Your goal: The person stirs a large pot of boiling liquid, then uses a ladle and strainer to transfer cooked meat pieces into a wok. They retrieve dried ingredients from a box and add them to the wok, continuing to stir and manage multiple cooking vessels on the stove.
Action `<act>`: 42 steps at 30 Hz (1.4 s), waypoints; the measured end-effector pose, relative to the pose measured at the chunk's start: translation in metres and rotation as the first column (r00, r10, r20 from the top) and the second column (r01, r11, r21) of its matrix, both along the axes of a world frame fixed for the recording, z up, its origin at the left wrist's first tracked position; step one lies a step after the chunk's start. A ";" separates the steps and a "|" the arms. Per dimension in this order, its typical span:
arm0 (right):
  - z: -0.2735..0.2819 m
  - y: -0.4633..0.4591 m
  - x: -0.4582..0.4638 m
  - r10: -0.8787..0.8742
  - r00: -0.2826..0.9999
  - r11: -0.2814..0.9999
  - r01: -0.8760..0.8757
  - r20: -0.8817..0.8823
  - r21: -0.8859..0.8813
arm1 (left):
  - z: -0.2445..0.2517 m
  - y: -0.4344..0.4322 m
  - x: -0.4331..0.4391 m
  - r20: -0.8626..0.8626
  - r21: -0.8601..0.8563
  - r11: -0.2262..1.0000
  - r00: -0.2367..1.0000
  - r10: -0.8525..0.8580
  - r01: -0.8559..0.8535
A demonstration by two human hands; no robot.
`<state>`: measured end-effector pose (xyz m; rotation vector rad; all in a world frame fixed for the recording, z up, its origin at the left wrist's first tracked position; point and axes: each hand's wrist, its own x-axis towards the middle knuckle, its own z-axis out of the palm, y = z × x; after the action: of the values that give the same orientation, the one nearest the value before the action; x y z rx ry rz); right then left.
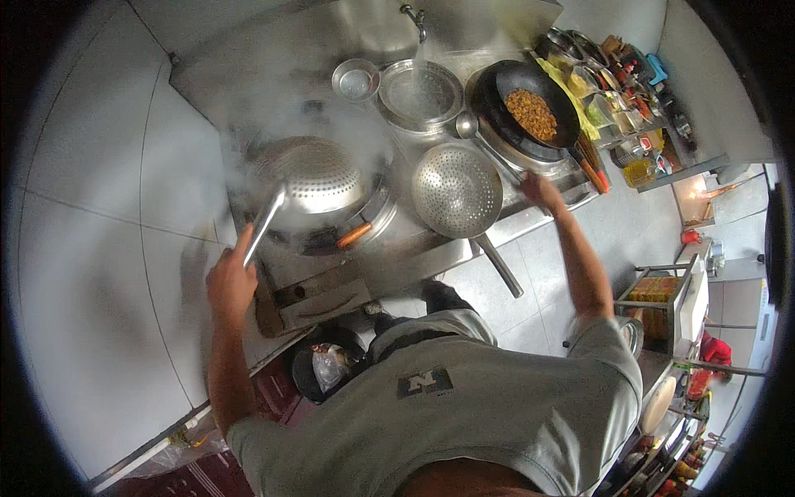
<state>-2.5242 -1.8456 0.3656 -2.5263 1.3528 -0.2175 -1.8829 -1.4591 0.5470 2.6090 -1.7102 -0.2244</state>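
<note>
My left hand [233,286] grips the long handle of a perforated metal strainer [320,174]. Its bowl is over the left burner, above a wok [298,239] with a wooden handle; steam hides part of both. My right hand [543,192] is closed around the handle of a steel ladle [467,125], whose bowl is beside a round metal basin [391,102]. Between my hands rests a second perforated strainer [456,192], its handle jutting past the stove's front edge. A black wok [490,87] on the right holds chopped brown food [531,115].
Water runs from a wall tap [419,25] into the basin, next to a small strainer [355,81]. Seasoning containers [612,109] crowd the right side. A black bin [304,366] stands below the stove, and a metal rack [674,304] is at the right.
</note>
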 end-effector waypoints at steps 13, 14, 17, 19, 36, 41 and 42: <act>0.131 -0.415 0.345 0.100 0.901 0.915 0.083 0.422 -0.394 | 0.010 -0.047 -0.120 -0.460 0.255 0.878 0.747 0.480 -0.406; 0.117 -0.438 0.361 0.056 0.854 0.977 0.061 0.517 -0.206 | 0.012 -0.053 -0.127 -0.503 0.279 0.859 0.697 0.511 -0.429; 0.082 -0.497 0.386 0.321 0.603 0.875 -0.483 0.730 0.014 | 0.020 -0.073 -0.147 -0.528 0.347 0.782 0.581 0.620 -0.519; 0.070 -0.526 0.393 0.587 0.800 0.689 -0.412 0.125 -0.596 | 0.031 -0.088 -0.162 -0.587 0.211 0.830 0.612 0.530 -0.516; 0.073 -0.437 0.380 0.054 0.343 0.952 0.265 0.938 -0.152 | 0.015 -0.093 -0.152 -0.624 0.199 0.833 0.588 0.514 -0.516; 0.080 -0.189 0.288 -0.224 0.182 0.968 0.157 0.957 0.197 | 0.010 -0.086 -0.114 -0.611 0.048 0.859 0.665 0.429 -0.510; 0.068 -0.127 0.284 -0.146 -0.026 0.989 -0.040 0.989 0.145 | 0.006 -0.092 -0.098 -0.547 -0.125 0.894 0.781 0.300 -0.431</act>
<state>-2.2405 -1.9729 0.4336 -1.2809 0.6509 -1.5862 -1.9806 -1.5516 0.5534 2.3390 -0.9596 -0.5976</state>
